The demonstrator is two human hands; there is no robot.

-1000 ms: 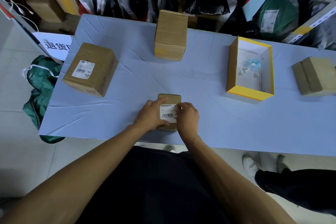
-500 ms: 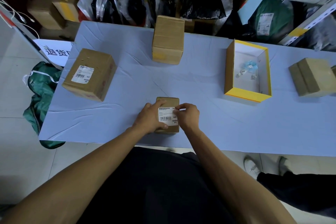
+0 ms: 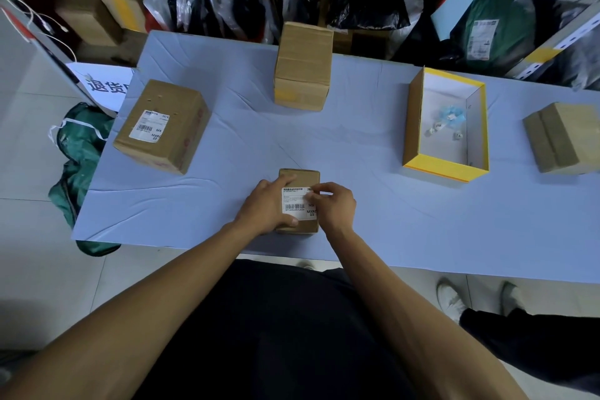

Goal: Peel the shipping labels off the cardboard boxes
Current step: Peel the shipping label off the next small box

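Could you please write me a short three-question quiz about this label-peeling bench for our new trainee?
1. True or false: the left hand steadies the small box while the right hand works at its label.
2. Which other box shows a shipping label on top?
A. the big box on the left
B. the tall box at the back
C. the box at the far right
3. Fill in: the open tray with small scraps inside has a ____ rim.

Key: 1 true; 2 A; 3 yellow.
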